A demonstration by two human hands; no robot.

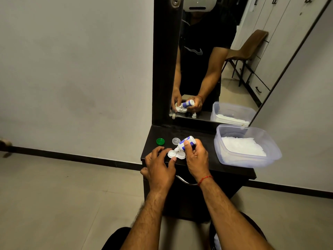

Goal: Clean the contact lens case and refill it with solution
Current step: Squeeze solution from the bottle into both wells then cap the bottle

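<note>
A drawer with a curved metal handle (185,181) sits just under the near edge of the dark, matt tabletop (205,141). Both forearms reach over it, the right wrist wearing a red thread band (205,179).

The left hand (159,167) rests at the near left corner of the top. Its fingers curl round the left side of the white, two-welled plastic contact lens case (177,155), and the thumb tip presses the case's near rim. The case lies flat and uncapped between the two hands, close to the near edge.

Just right of it, the right hand (196,157) is wrapped firmly round a small white solution bottle with a blue label (186,142). The bottle tilts down to the left, and its nozzle is at the case's left well.

Just beyond the case lies a clear round ribbed cap (176,141). A glossy green round cap (160,141) lies left of it, near the top's left edge, with bare surface between them.

A translucent rectangular plastic tub (273,153) holding white tissue fills the right end and overhangs the edge slightly, well apart from the hands.

Farthest back, a dark-framed wall mirror (207,60) rises from the back of the top.
</note>
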